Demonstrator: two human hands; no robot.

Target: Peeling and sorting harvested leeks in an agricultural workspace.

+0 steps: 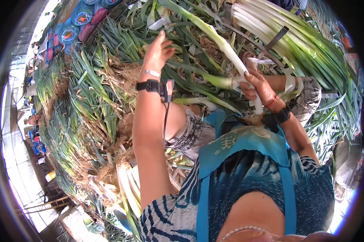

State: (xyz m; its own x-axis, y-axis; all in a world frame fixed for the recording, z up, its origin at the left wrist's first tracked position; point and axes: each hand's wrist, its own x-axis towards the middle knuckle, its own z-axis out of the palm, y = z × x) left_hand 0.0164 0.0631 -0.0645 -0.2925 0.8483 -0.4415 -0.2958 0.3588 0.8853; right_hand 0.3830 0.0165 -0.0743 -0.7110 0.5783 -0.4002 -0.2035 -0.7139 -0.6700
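Note:
A long leek (227, 47) slants across my front, its white stem low and its green top reaching up and left. My right hand (260, 86) is wrapped round the white stem, just above the roots (252, 120) near my lap. Beside that hand, a green outer leaf (214, 80) sticks out to the left of the stem; whether it is still joined cannot be seen. My left hand (158, 51) is raised away from the leek with fingers apart, holding nothing, over loose green leaves (186, 48).
Untrimmed leeks with dry roots (85, 88) are heaped along the left. Clean leeks (270, 28) lie at the upper right against a metal rack (276, 38). Blue and pink net bags (83, 18) stand at the far left. Several white-stemmed leeks (127, 183) lie beside my left arm.

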